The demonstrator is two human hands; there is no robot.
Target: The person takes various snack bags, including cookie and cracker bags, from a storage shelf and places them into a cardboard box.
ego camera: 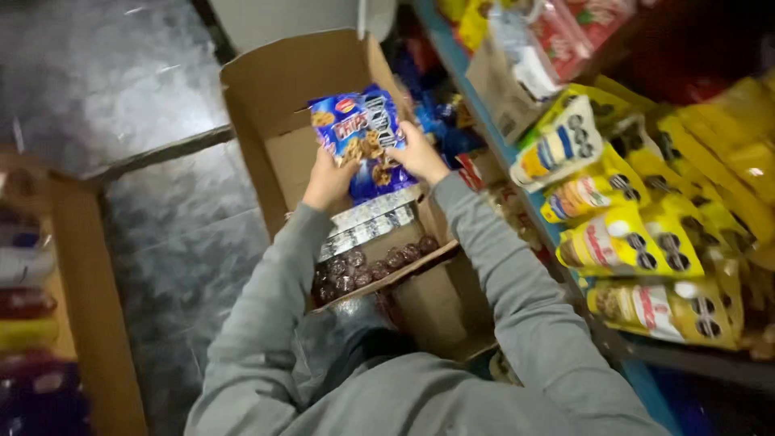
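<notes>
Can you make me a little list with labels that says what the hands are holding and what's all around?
Left hand: grips the left edge of a shiny blue plastic cookie bag
Right hand: grips the bag's right edge
Below the bag: open brown cardboard box with more cookie packs inside
To the right: blue-edged shelf with yellow cookie bags
Floor: grey stone tiles
Clothing: grey long sleeves

Cookie bag (362, 137) lower edge behind hands; left shelf (32, 307) blurred, cropped
</notes>
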